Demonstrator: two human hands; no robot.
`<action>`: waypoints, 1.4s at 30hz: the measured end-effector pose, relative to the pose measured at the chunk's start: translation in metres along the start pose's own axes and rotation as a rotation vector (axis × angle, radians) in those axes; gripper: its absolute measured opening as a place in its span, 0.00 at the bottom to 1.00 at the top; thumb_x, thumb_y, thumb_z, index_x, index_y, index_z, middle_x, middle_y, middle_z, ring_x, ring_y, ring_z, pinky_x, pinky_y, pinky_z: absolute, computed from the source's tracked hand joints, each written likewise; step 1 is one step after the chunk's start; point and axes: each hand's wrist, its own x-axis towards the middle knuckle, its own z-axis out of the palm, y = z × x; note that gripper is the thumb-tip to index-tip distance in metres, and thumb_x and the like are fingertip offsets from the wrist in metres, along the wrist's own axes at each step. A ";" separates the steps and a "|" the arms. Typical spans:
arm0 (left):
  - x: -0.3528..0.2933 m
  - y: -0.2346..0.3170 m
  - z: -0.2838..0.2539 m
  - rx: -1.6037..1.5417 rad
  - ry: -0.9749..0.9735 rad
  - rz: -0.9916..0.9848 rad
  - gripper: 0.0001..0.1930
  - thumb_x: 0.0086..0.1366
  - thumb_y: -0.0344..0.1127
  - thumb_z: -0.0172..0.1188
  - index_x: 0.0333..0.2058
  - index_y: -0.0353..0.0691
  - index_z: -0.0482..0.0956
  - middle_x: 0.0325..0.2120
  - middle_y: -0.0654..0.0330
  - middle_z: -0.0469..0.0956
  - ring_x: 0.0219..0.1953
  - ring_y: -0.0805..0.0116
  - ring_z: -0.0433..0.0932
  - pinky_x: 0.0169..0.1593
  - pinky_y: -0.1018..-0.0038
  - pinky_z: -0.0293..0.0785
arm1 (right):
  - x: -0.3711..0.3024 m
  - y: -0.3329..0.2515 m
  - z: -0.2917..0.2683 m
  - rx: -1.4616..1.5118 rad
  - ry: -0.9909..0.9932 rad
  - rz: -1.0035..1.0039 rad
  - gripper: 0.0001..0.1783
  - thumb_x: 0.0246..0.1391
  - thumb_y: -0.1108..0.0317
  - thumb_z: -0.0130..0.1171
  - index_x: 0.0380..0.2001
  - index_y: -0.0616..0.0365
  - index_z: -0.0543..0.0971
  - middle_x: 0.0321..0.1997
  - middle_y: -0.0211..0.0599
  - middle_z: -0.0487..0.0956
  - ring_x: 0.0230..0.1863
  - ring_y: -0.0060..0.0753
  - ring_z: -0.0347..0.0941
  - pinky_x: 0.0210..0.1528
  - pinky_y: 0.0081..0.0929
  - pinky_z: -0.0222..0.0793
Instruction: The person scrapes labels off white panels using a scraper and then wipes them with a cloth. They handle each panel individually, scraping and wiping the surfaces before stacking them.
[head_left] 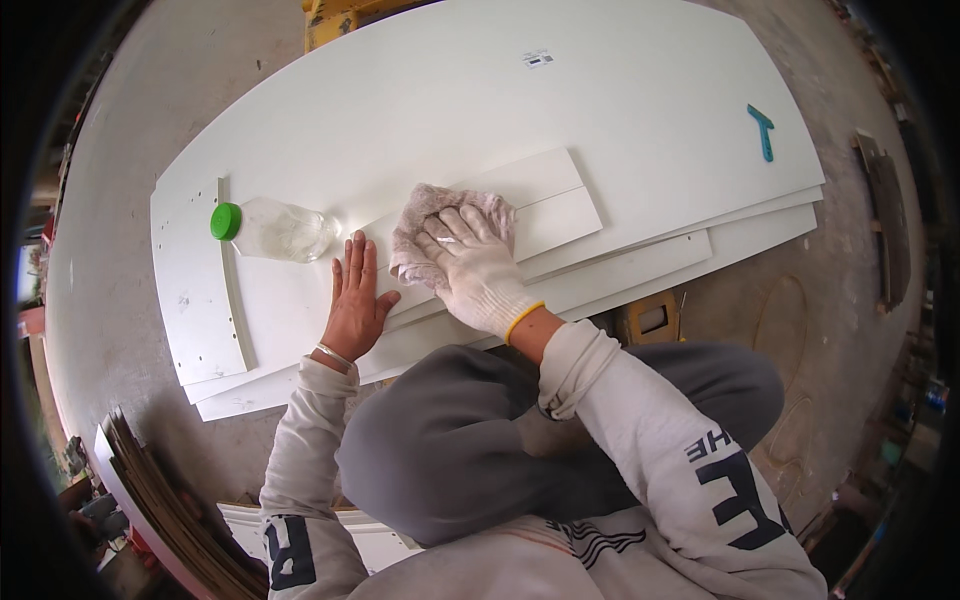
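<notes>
My right hand point(468, 262), in a white knitted glove with a yellow cuff edge, presses a pinkish-grey cloth point(412, 222) down with its fingers stretched over it. Under the cloth lies a narrow white board point(560, 215), on top of larger white panels point(400, 110). My bare left hand point(357, 303) rests flat with straight fingers by the left part of that board. Just beyond its fingertips, a clear plastic bottle point(285, 230) with a green cap lies on its side. The cloth hides part of the board.
A teal scraper-like tool point(763, 132) lies on the panels at the far right. A white strip with holes point(202, 285) lies at the left. Yellow metal point(335, 22) shows behind the panels. Stacked boards point(150, 500) stand lower left; a dark plank point(883, 220) lies at right.
</notes>
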 end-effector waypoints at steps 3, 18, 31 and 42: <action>-0.007 -0.002 -0.003 0.050 -0.014 -0.054 0.43 0.75 0.45 0.57 0.77 0.34 0.44 0.80 0.45 0.40 0.82 0.45 0.36 0.79 0.46 0.33 | 0.016 0.032 -0.010 -0.124 0.077 0.104 0.36 0.67 0.39 0.51 0.72 0.41 0.71 0.81 0.40 0.62 0.82 0.54 0.49 0.81 0.64 0.29; 0.035 0.105 0.055 0.230 0.075 0.177 0.50 0.64 0.59 0.66 0.74 0.33 0.58 0.78 0.49 0.50 0.81 0.54 0.45 0.81 0.51 0.40 | -0.099 0.186 -0.230 1.454 0.828 0.651 0.32 0.74 0.55 0.55 0.76 0.44 0.61 0.74 0.37 0.69 0.72 0.41 0.67 0.72 0.47 0.68; 0.099 0.102 -0.002 0.241 0.147 0.217 0.45 0.56 0.31 0.70 0.71 0.33 0.60 0.64 0.46 0.66 0.66 0.49 0.66 0.70 0.56 0.61 | -0.171 0.174 -0.286 1.603 0.838 0.641 0.36 0.74 0.49 0.52 0.78 0.45 0.57 0.80 0.39 0.60 0.77 0.50 0.60 0.73 0.55 0.64; 0.052 0.082 0.009 0.180 0.297 -0.016 0.46 0.51 0.38 0.76 0.68 0.36 0.65 0.50 0.48 0.75 0.56 0.50 0.72 0.63 0.56 0.65 | -0.100 0.150 -0.264 2.474 -0.040 0.232 0.30 0.74 0.53 0.48 0.73 0.52 0.67 0.76 0.48 0.68 0.74 0.53 0.64 0.75 0.62 0.61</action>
